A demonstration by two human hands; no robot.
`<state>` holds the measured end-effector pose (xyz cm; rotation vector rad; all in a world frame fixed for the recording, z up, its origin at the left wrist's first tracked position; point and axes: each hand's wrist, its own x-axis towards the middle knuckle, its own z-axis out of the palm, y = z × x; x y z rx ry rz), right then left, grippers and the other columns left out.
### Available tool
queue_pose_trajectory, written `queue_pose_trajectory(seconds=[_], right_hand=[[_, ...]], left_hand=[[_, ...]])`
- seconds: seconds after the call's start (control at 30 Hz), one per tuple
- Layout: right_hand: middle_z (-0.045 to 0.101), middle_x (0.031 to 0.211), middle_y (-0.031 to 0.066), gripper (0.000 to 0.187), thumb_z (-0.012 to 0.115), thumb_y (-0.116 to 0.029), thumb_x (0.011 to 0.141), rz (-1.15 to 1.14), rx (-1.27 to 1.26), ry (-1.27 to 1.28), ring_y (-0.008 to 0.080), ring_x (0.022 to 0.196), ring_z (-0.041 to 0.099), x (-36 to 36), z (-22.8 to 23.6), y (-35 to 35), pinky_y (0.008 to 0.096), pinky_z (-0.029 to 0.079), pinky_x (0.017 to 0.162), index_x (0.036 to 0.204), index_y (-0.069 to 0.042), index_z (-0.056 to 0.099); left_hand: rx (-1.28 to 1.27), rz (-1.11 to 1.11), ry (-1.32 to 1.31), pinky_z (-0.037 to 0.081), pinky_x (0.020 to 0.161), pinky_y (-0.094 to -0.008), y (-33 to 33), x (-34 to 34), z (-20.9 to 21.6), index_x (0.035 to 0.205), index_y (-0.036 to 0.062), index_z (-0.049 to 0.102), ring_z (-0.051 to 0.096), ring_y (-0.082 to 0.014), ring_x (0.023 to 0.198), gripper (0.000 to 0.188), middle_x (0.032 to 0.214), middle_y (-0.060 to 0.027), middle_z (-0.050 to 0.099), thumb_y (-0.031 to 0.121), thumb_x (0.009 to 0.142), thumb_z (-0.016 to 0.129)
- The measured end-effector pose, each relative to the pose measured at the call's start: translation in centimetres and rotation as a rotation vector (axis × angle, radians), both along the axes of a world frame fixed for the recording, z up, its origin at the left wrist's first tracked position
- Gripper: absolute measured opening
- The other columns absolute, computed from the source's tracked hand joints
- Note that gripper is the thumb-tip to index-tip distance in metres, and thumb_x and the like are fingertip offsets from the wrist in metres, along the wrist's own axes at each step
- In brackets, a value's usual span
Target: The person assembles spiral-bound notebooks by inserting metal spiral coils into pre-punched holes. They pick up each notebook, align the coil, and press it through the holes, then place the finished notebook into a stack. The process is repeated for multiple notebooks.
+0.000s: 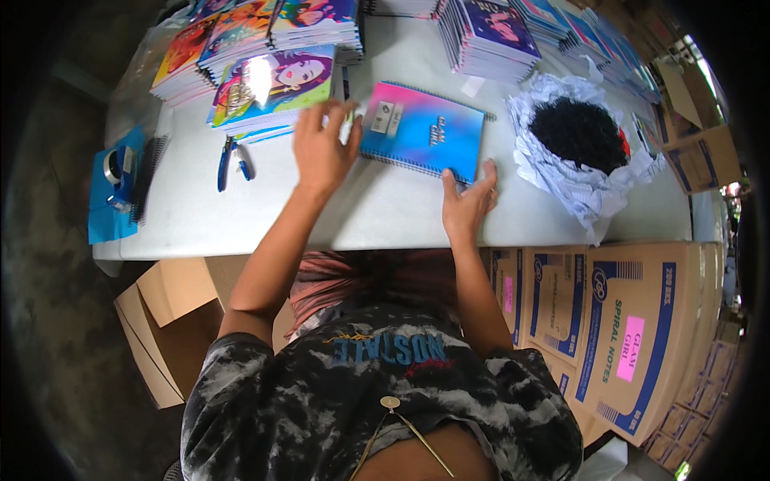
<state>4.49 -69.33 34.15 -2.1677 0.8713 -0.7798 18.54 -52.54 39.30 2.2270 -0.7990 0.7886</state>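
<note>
A spiral notebook [425,128] with a pink-to-blue cover lies flat on the white table [377,216] in front of me. My left hand [321,148] rests with spread fingers at the notebook's left edge, beside a small grey tag on the cover. My right hand [469,200] touches the notebook's near right corner with its fingertips. Just left of my left hand sits a stack of notebooks [269,88] with a bright cartoon cover.
More notebook stacks [489,36] line the table's far side. A heap of black spiral wire [579,132] lies on crumpled white paper at right. Blue pliers [228,160] and a tape dispenser [120,172] lie at left. Cardboard boxes [634,321] stand below right, an open carton [172,321] below left.
</note>
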Motion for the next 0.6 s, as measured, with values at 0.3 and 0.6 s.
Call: queue_pose_trajectory(seconds=[0.3,0.6], right_hand=[[0.04,0.127,0.0208,0.061,0.058,-0.028,0.085,0.623,1.258,-0.466,0.0333,0.114,0.043,1.5,4.4,3.5,0.0479,0.035,0.094,0.13,0.001,0.028],[0.061,0.104,0.0108,0.031,0.062,-0.006,0.081,0.895,0.95,-0.399,0.0144,0.094,0.057,3.3,7.2,2.2,0.0271,0.043,0.086,0.11,0.006,0.057]], left_hand=[[0.447,-0.1,0.084,0.05,0.072,-0.0332,8.7,-0.7,4.6,0.11,0.0079,0.058,0.061,-0.0271,0.09,0.031,0.103,-0.0101,0.063,0.011,0.08,0.055],[0.222,0.214,0.161,0.046,0.079,-0.0378,19.0,4.3,3.6,0.108,0.008,0.06,0.057,-0.0315,0.095,0.034,0.102,-0.0154,0.061,0.01,0.074,0.063]])
